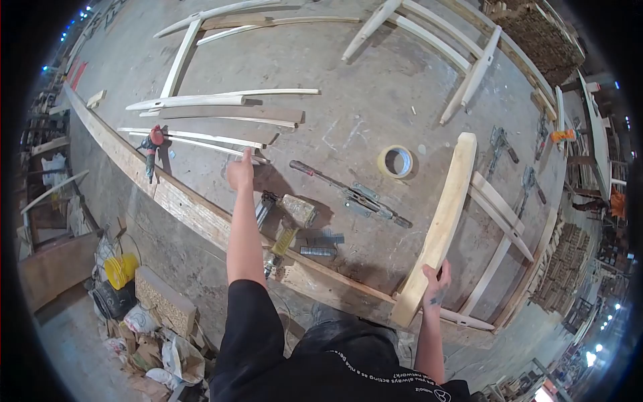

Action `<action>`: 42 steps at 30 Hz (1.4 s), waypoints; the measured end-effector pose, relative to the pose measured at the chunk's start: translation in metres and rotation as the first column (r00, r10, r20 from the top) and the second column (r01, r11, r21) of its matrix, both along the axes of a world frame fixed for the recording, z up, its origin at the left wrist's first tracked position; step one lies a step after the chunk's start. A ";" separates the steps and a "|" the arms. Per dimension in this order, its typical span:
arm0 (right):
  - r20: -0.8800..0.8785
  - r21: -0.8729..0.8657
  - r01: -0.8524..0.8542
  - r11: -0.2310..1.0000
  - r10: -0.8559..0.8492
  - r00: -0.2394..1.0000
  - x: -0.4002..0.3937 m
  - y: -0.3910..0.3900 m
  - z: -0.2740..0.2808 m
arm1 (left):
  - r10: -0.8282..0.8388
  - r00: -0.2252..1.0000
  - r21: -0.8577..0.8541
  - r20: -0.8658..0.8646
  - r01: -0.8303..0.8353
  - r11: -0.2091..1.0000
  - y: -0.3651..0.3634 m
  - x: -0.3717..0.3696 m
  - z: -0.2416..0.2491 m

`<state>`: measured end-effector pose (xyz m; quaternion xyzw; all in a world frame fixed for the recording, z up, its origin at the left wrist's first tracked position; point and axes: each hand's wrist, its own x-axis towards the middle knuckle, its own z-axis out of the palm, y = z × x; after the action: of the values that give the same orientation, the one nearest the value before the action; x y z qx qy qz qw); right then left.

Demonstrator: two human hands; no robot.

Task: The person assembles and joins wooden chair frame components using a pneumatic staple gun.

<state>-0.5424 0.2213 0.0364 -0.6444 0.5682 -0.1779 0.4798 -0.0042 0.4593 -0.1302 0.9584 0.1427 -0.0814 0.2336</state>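
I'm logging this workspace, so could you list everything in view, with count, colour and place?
Wood beam: one, pale, right of centre
Slats: several, pale, left
Frame parts: several, pale, top and right
Drill-like tool: one, red and dark, left edge
Tape roll: one, yellowish, centre
Clamp-like tools: several, dark, centre and right
Nail gun, apparently: one, mixed colours, below centre
Metal strips: about two, grey, beside it
Work surface: one, grey, middle
Bucket: one, yellow, lower left
Wood stacks: several, brown, right background
Other clutter: too blurred to count
Shirt: one, black, bottom
Left grip: one, bare, near slat ends
Right grip: one, bare, on the beam
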 end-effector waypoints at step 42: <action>0.284 0.074 -0.209 0.975 0.180 0.942 0.067 -0.037 0.000 | -0.784 0.620 -0.810 -0.041 0.439 0.389 -0.052 -0.470 0.149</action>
<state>-0.4758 0.1846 0.0360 -0.6408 0.4378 -0.1881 0.6020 -0.4745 0.4071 0.0190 0.7146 -0.2314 -0.4173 0.5115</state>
